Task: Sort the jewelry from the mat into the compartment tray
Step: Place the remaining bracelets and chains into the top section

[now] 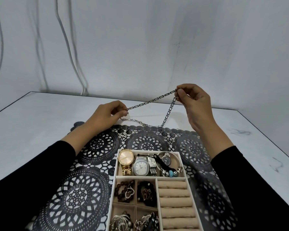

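Observation:
A dark metal link chain [150, 101] stretches between my two hands above the far edge of the black lace mat [93, 147]. My left hand [107, 114] pinches one end low down, and my right hand [193, 100] pinches the chain higher up. From the right hand a length hangs down to the mat. A second, silver chain [137, 121] lies on the table by the mat's far edge, and a small silver piece [123, 135] sits on the mat. The beige compartment tray [115, 165] stands near me, holding watches, bracelets and tangled jewelry.
The tray's right column holds ring rolls [173, 194]. The white table [40, 117] ends at a dark edge at the back and right, with a grey wall behind. White cables [68, 47] hang down the wall at the left.

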